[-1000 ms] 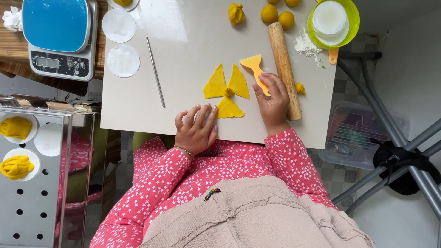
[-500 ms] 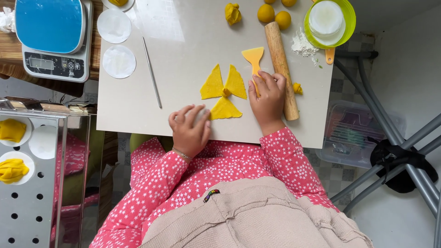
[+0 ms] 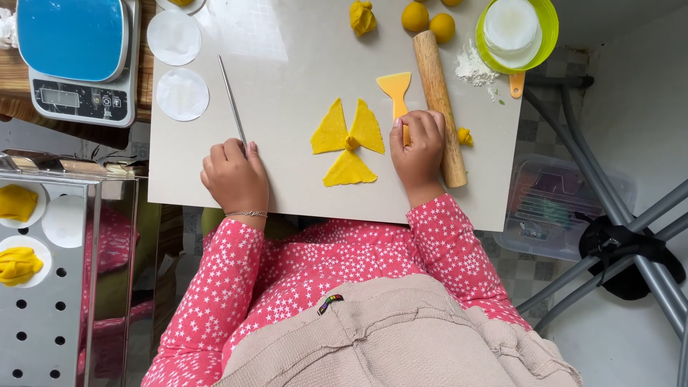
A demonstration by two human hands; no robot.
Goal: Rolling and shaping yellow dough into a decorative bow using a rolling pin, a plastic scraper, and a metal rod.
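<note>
The right hand [image 3: 418,147] covers the handle of the yellow plastic scraper [image 3: 395,92], the left hand [image 3: 235,175] hides the near end of the thin metal rod [image 3: 231,97], and the top edge crops the blue-topped kitchen scale [image 3: 75,57].

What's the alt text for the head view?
Seen from above, a person's left hand rests on the near end of a thin metal rod while the right hand covers the handle of a yellow scraper. Between them, three yellow dough triangles lie on a grey board, a rolling pin beside the right hand.
</note>
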